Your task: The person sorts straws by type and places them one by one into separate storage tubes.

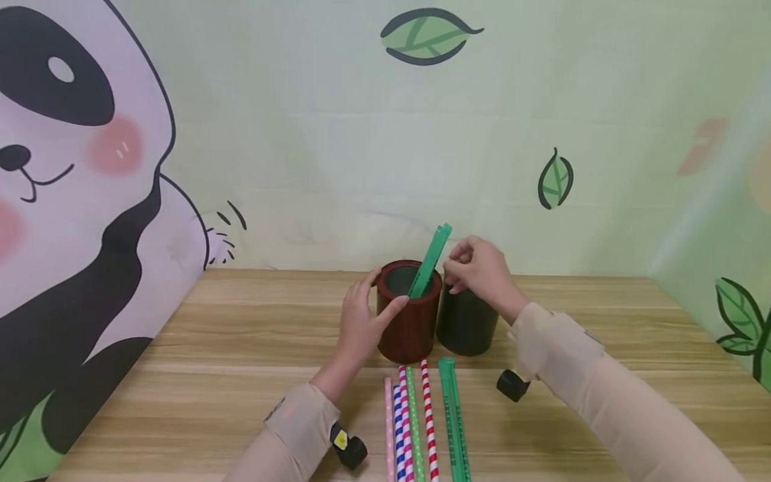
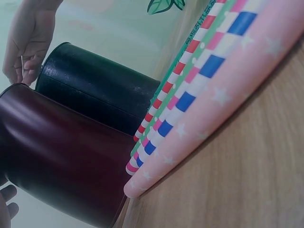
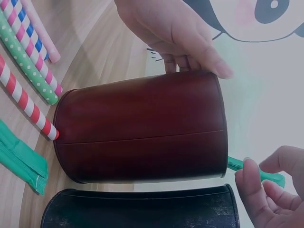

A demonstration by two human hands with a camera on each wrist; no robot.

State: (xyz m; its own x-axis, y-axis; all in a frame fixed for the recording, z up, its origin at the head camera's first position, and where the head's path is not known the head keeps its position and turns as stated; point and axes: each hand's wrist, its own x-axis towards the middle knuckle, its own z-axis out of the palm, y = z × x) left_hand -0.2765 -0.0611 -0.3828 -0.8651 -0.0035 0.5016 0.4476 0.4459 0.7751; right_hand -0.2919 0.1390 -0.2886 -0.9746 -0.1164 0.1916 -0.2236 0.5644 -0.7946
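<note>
A brown cylindrical holder (image 1: 407, 331) stands upright, with a green flat strip (image 1: 431, 260) leaning out of its mouth to the right. My left hand (image 1: 365, 313) holds this holder from the left, thumb at the near rim and fingers along the far side. Over the mouth of a black holder (image 1: 466, 325) my right hand (image 1: 478, 268) hovers with bent fingers, close to the green strip. In the left wrist view a thin pale line crosses the right hand's (image 2: 31, 45) fingers; I cannot tell whether they pinch anything.
Several patterned paper straws (image 1: 411, 422) lie side by side in front of the brown holder. More green strips (image 1: 454, 418) lie right of them on the wooden table (image 1: 241, 375). Black wrist-camera pieces (image 1: 512, 385) sit under the sleeves. A panda-printed backdrop (image 1: 301, 167) rises behind.
</note>
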